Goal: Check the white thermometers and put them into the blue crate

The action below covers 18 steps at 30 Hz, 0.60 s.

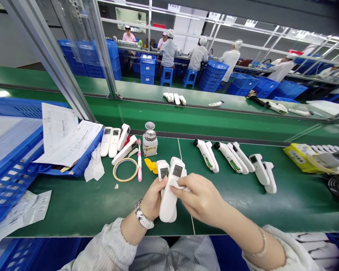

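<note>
My left hand (pixel 153 197) is closed around two white handheld infrared thermometers, one overlapping the other. The front thermometer (pixel 168 201) has its grey display lit and facing me; the rear thermometer (pixel 163 167) is partly hidden behind it. My right hand (pixel 202 199) is closed in a pinch on a small white wipe (pixel 183 186), pressed against the front thermometer just below its display. The wipe is mostly covered by my fingers. Both hands are over the green worktable (pixel 115 210), near its front edge.
On the right lie several thermometers (pixel 207 156), some with battery bays uncovered. More thermometers (pixel 114 143) lie left, near a tape roll (pixel 115 178), pink toothbrush (pixel 139 165), dispenser bottle (pixel 150 145) and crumpled tissue (pixel 95 165). Blue crates (pixel 17 165) stand far left, a yellow box (pixel 302 158) right.
</note>
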Motion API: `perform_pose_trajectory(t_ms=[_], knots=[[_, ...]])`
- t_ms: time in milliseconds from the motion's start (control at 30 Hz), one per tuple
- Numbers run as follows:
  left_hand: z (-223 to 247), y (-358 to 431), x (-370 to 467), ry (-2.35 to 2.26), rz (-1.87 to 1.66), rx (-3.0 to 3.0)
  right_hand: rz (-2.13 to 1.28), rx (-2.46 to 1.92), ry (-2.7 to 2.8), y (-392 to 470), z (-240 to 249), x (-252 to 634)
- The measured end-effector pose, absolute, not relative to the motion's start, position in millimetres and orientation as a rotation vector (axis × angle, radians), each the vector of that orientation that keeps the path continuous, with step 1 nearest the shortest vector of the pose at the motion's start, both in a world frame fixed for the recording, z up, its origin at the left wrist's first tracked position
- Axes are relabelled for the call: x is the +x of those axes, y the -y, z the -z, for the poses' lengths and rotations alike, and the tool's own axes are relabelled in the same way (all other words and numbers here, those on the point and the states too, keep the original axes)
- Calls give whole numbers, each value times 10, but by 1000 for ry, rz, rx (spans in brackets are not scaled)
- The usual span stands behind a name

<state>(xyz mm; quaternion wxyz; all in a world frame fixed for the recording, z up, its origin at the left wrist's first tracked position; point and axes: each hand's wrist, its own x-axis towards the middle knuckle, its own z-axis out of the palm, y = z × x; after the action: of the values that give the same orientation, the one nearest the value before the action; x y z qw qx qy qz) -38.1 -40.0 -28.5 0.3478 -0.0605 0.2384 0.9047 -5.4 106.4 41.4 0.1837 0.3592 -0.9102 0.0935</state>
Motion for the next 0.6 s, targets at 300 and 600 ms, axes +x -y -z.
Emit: perform_pose_trajectory(t_ms=[300,600], knots=[[302,387,-384,-646,-2364,-118,-296,1023,2545,-1082,-406,-48],[295,355,-365,-636,-2357,-129,-323,1018,2537,-1146,-354,-1]])
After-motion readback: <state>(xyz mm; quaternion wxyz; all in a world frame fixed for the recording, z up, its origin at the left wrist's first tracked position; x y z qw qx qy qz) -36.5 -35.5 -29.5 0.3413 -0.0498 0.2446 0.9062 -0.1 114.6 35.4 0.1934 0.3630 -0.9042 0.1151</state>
